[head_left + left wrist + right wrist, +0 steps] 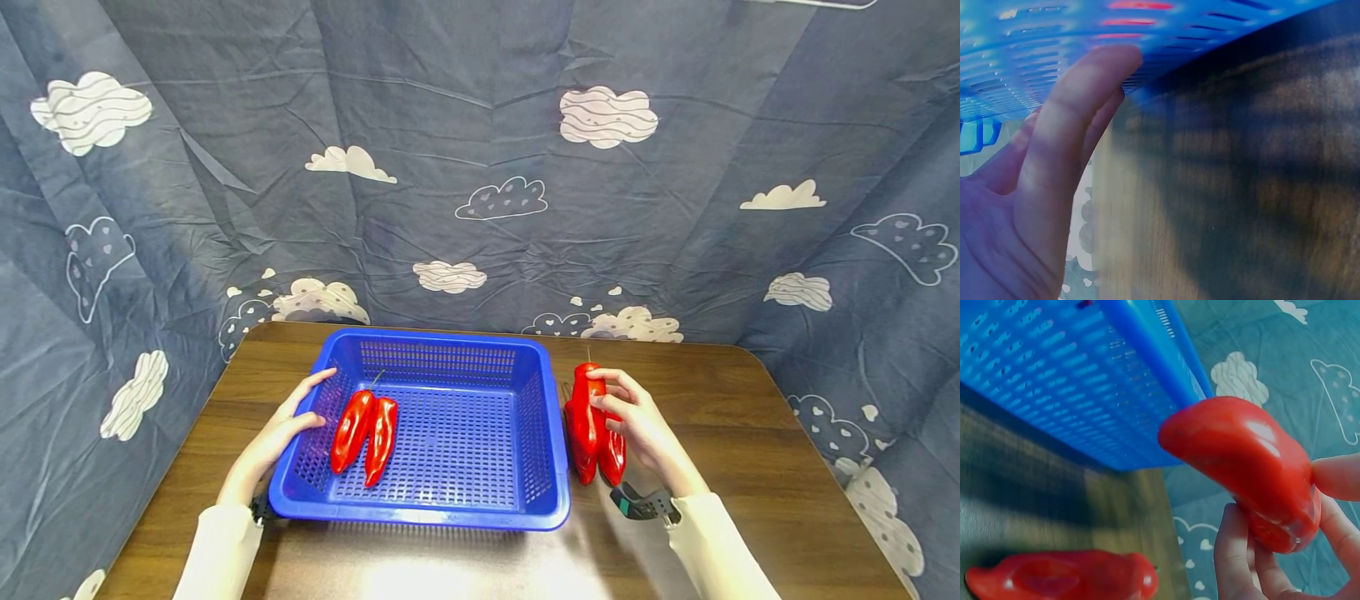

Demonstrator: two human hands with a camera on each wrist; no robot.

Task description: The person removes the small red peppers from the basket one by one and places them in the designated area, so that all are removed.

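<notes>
My left hand (277,429) is at the left rim of a blue plastic basket (442,517), its fingers fairly straight and reaching over the edge. In the left wrist view its thumb (1054,137) lies against the slotted basket wall (1197,31). Two glossy red peppers (351,433) lie side by side in the basket's left part. Just right of the basket, my right hand (637,421) pinches a long red pepper (1241,450) between thumb and fingers, raised above the table. Another red pepper (1060,575) lies on the table below it.
The basket stands on a brown wooden table (735,433), with bare wood at the right. A dark blue cloth (420,125) printed with clouds hangs behind and along both sides. Part of another pepper (570,425) shows behind the held one.
</notes>
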